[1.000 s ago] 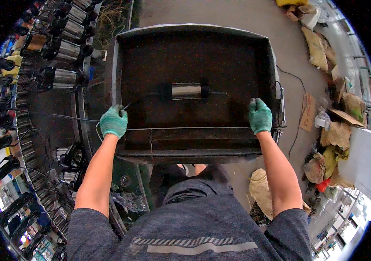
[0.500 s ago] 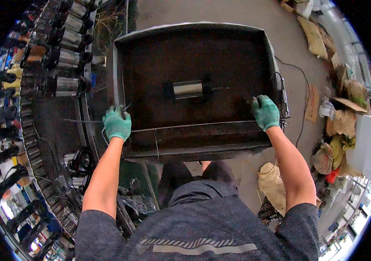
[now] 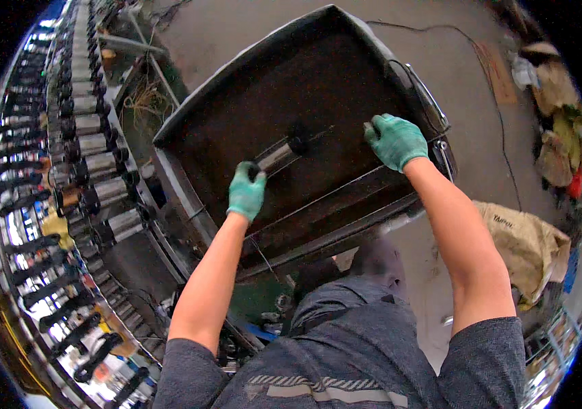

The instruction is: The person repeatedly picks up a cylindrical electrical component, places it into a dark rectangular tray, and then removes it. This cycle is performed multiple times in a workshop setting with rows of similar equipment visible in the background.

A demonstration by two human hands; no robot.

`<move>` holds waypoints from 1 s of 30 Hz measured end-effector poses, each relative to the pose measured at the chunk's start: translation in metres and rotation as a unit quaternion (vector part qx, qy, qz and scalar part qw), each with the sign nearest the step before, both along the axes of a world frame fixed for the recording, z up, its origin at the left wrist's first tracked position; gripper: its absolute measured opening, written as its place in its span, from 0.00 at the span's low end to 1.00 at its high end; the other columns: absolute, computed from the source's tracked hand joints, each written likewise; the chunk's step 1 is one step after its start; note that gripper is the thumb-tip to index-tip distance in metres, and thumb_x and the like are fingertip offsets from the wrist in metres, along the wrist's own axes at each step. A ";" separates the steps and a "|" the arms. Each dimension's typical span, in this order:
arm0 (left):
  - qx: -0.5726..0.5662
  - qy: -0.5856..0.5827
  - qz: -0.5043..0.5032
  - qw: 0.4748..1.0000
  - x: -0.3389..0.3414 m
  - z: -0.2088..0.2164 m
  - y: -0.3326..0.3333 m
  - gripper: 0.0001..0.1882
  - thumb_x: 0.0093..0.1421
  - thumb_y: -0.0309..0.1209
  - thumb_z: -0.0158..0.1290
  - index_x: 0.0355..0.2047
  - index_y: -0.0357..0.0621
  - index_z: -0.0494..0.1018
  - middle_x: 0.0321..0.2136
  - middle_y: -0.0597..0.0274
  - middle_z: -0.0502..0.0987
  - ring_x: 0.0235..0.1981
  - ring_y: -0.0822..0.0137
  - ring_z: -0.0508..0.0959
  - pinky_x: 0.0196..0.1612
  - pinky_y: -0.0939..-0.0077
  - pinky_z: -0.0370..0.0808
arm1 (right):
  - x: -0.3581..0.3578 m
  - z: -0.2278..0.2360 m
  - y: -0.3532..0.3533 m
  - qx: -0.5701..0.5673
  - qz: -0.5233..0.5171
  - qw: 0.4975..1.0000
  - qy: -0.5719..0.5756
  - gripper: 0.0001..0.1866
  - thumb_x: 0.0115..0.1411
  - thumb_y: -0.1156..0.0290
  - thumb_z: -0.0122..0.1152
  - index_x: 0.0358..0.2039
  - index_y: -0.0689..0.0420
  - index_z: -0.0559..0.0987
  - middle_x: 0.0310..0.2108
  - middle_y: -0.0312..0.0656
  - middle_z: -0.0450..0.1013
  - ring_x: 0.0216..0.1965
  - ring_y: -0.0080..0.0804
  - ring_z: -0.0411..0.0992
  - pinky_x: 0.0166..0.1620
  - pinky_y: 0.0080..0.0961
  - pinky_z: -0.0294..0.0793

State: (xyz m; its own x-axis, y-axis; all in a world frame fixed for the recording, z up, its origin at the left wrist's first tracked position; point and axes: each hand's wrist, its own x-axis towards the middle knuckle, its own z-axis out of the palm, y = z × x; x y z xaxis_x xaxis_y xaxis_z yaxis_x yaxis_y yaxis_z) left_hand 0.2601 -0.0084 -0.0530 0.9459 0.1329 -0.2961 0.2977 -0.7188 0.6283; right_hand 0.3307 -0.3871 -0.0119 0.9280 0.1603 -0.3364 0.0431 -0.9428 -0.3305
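Note:
A silver cylinder with black ends and a thin rod at its far end, like a motor, lies in a large dark rectangular trough. My left hand, in a green glove, is at the cylinder's near left end. Its thumb and fingers are apart around the black end; whether they touch it is unclear. My right hand, also green-gloved, hovers over the right part of the trough, its fingers loosely bent and nothing visible in them. Dark shade hides the trough's bottom.
On the left, a long rack carries several similar silver cylinders with black ends. A metal handle sits on the trough's right side. A cable crosses the floor, and a tan sack lies at the right.
My view has turned, so the trough appears tilted. My left hand has left the trough's left edge and moved inward to the cylinder. My right hand has shifted slightly inward from the right side.

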 end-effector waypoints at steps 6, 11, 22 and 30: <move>-0.157 0.260 0.126 0.944 0.077 -0.026 -0.085 0.13 0.67 0.35 0.55 0.48 0.43 0.72 0.36 0.58 0.77 0.33 0.62 0.77 0.37 0.64 0.76 | 0.000 0.001 -0.004 0.026 -0.007 1.000 -0.002 0.21 0.72 0.51 0.45 0.41 0.53 0.81 0.44 0.48 0.79 0.47 0.50 0.78 0.49 0.48 0.79; -0.302 0.258 0.279 0.874 0.093 -0.048 -0.097 0.10 0.66 0.33 0.56 0.46 0.47 0.71 0.35 0.58 0.77 0.27 0.62 0.76 0.27 0.65 0.77 | -0.004 -0.003 -0.009 0.050 -0.017 0.998 -0.035 0.20 0.71 0.52 0.47 0.40 0.52 0.82 0.42 0.46 0.80 0.46 0.49 0.79 0.48 0.47 0.80; -0.211 0.196 0.268 0.919 0.055 -0.002 -0.072 0.12 0.64 0.32 0.60 0.43 0.44 0.70 0.34 0.58 0.78 0.30 0.64 0.79 0.31 0.66 0.80 | -0.007 -0.020 -0.010 0.071 -0.025 0.988 -0.138 0.16 0.68 0.55 0.53 0.32 0.52 0.80 0.33 0.45 0.78 0.37 0.50 0.79 0.38 0.46 0.79; -0.182 0.144 0.219 0.948 0.018 0.008 -0.055 0.12 0.62 0.33 0.63 0.37 0.46 0.70 0.28 0.69 0.70 0.27 0.74 0.67 0.29 0.74 0.66 | -0.006 -0.015 -0.010 0.056 -0.015 0.994 -0.089 0.18 0.70 0.53 0.50 0.37 0.51 0.82 0.37 0.46 0.80 0.40 0.50 0.80 0.43 0.47 0.81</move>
State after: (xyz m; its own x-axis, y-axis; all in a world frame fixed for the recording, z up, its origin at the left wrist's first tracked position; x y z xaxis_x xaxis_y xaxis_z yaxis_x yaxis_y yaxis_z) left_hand 0.2783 -0.0636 -0.0452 0.6961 0.3334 -0.6358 0.7147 -0.2384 0.6575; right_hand 0.3247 -0.3974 -0.0265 0.9762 0.1582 -0.1484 0.0817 -0.9019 -0.4241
